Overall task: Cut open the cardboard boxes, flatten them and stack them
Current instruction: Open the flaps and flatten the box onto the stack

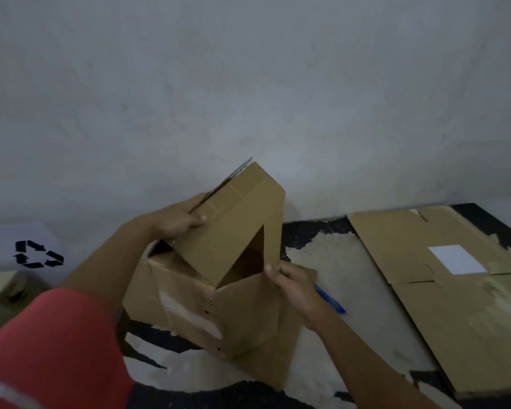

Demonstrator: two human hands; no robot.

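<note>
Grip, left hand: left hand clamps the upper left edge of a small brown cardboard box, with the fingers curled over its broad face and the thumb behind the edge.
Grip, right hand: right hand pinches the lower right corner of the same box, just beside its open end.
Held box: it sits at the centre of the frame, tilted, with one corner pointing up towards the wall. The open end faces down and to the right, and the inside is dark. Strips of clear tape show on its upper face.
Box underneath: a larger brown cardboard box with torn, pale tape marks lies below the held one, in the lower centre. Whether the two touch cannot be told.
Pen: a blue pen lies on the surface, partly hidden under the right hand.
Flattened stack: flat brown cardboard sheets lie at the right of the frame, and the top one bears a white rectangular label.
Surface: a black tabletop with worn pale patches.
Left edge: a white item printed with a black recycling symbol stands against the grey wall. Another brown cardboard box sits below it.
Sleeve: a red sleeve fills the lower left corner.
</note>
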